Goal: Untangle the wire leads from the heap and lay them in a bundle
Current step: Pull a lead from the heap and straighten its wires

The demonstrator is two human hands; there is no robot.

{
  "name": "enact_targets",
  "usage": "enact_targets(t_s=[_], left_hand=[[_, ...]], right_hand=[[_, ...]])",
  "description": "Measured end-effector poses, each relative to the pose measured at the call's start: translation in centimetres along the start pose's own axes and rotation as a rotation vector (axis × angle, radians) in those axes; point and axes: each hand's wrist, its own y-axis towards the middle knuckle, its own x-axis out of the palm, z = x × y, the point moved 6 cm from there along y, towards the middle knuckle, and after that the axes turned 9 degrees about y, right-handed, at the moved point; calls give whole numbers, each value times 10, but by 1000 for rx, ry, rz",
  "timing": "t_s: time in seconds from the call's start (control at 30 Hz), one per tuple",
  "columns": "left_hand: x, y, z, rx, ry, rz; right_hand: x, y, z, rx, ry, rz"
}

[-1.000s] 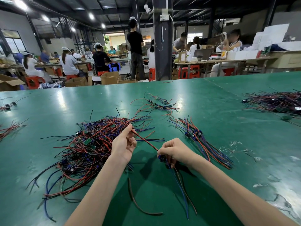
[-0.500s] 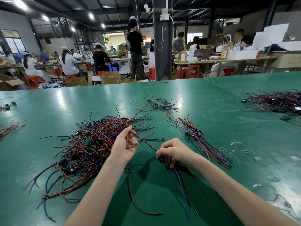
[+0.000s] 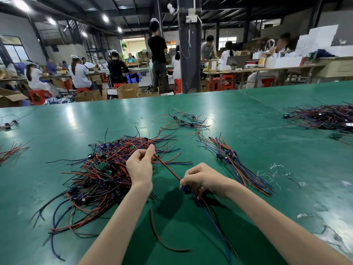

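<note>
Red wire lead [image 3: 168,167] stretched straight between our hands now, left hand [image 3: 140,166] pinching its upper end at three o'clock of the tangled heap [image 3: 95,173], right hand [image 3: 202,178] curled round its blue component [image 3: 186,189], while the laid-out bundle [image 3: 240,165] rests on the green table [image 3: 248,111] at two o'clock from that hand.

This is a factory assembly hall. A dark steel pillar [image 3: 190,54] rises behind the long green bench [image 3: 248,131], which carries heaps of red, blue and black wire leads [image 3: 99,175]. Left of the pillar, workers [image 3: 79,71] in white coats and caps sit on red stools [image 3: 38,95] at other benches, with open cardboard boxes [image 3: 127,90] nearby. Right of the pillar, white cartons [image 3: 317,41] are stacked. Lamps [image 3: 105,17] glare under a bare metal roof [image 3: 133,4].
</note>
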Motion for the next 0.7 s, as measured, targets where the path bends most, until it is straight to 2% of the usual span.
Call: enact_targets(t_s=[0.3, 0.5, 0.57, 0.7], left_hand=[[-1, 3, 8, 347, 375, 17], [8, -7, 21, 772, 675, -26], [7, -3, 18, 709, 632, -34], [2, 11, 5, 304, 358, -80]], right_hand=[[1, -3, 1, 18, 41, -37], [3, -3, 5, 52, 51, -107], [3, -3, 5, 54, 35, -106], [0, -3, 4, 44, 33, -88]])
